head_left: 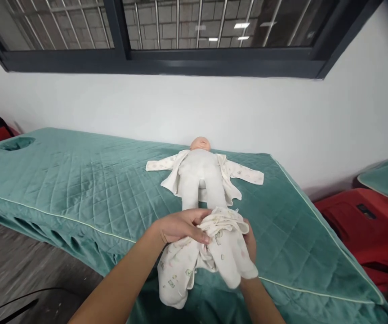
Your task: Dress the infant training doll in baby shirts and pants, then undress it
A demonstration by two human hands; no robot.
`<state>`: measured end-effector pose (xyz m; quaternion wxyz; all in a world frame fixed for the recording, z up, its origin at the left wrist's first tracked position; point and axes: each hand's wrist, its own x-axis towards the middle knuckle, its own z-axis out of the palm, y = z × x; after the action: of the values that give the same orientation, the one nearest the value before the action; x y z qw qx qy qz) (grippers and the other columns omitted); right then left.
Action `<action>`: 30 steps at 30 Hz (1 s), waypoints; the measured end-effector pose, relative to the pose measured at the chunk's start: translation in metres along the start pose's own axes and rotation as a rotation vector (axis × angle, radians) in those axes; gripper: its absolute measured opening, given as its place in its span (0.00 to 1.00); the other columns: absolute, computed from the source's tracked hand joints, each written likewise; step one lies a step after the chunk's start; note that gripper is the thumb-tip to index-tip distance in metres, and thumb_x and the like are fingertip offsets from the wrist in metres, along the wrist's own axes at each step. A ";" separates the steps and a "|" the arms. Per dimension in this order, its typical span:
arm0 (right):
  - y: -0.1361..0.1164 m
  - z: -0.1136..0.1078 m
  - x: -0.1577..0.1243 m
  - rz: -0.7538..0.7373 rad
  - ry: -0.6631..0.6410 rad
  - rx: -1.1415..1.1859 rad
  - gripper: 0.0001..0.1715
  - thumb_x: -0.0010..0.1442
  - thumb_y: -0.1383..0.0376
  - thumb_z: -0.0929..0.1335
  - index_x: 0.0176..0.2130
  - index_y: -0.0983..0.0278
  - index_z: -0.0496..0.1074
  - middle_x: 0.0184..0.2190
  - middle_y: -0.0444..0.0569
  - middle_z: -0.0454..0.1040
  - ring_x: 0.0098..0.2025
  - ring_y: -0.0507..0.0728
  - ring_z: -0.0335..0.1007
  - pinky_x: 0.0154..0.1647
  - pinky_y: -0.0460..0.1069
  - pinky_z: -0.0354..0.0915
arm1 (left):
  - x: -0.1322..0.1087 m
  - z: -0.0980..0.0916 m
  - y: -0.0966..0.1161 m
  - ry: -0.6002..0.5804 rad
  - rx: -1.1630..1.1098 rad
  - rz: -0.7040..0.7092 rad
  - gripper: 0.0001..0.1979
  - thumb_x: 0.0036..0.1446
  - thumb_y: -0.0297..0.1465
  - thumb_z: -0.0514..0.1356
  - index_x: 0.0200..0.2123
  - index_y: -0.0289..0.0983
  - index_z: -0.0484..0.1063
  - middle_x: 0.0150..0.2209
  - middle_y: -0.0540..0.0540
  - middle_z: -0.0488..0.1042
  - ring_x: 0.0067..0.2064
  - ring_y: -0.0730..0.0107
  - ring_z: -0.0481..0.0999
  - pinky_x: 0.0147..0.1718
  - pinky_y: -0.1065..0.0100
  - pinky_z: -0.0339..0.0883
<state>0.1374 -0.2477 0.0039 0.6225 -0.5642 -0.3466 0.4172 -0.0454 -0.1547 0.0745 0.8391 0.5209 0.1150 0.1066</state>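
A baby doll [200,168] in plain white lies on its back, its head away from me. A white printed top [244,172] is spread out under it, with the front open and the sleeves out to both sides. At the doll's lower legs, small white printed baby pants [175,270] are bunched up. My left hand [183,226] pinches the bunched cloth, thumb on top. On the far right side of the bundle, my right hand [250,243] is wrapped round it, its fingers mostly hidden. The cloth covers the ends of the doll's legs.
A green quilted cover [89,175] lies over the bed, with a face hole [17,143] at the left end. Behind stand a white wall and a barred window [194,58]. Red furniture [355,225] is at the right, and a cable [28,294] lies on the floor.
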 end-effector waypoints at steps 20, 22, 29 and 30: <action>-0.031 0.001 0.095 -0.359 0.117 -0.321 0.19 0.65 0.47 0.61 0.37 0.59 0.66 0.36 0.47 0.71 0.40 0.58 0.65 0.43 0.53 0.61 | 0.036 -0.016 0.046 0.372 0.543 0.163 0.18 0.53 0.32 0.63 0.48 0.37 0.73 0.46 0.44 0.75 0.48 0.56 0.73 0.43 0.65 0.66; -0.032 -0.003 0.108 -0.396 0.118 -0.383 0.18 0.64 0.48 0.62 0.38 0.60 0.66 0.35 0.48 0.71 0.38 0.58 0.64 0.41 0.53 0.60 | 0.033 -0.014 0.047 0.323 0.567 0.118 0.21 0.53 0.32 0.64 0.51 0.37 0.71 0.47 0.43 0.75 0.47 0.55 0.74 0.41 0.65 0.67; -0.025 -0.004 0.133 -0.440 0.127 -0.502 0.18 0.63 0.49 0.63 0.38 0.61 0.67 0.34 0.45 0.71 0.36 0.57 0.64 0.39 0.51 0.58 | 0.042 -0.023 0.040 0.473 0.650 0.191 0.17 0.52 0.29 0.62 0.47 0.37 0.73 0.44 0.46 0.75 0.46 0.58 0.73 0.43 0.65 0.65; -0.023 -0.003 0.133 -0.427 0.115 -0.485 0.18 0.63 0.48 0.62 0.38 0.60 0.67 0.35 0.45 0.71 0.37 0.56 0.64 0.41 0.50 0.59 | 0.044 -0.025 0.037 0.523 0.656 0.225 0.16 0.52 0.29 0.62 0.47 0.37 0.73 0.44 0.46 0.75 0.46 0.59 0.73 0.45 0.65 0.64</action>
<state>0.1979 -0.1281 0.0208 0.5621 -0.6330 -0.5108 0.1500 -0.0137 -0.1042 0.0930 0.5550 0.7246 0.2940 0.2836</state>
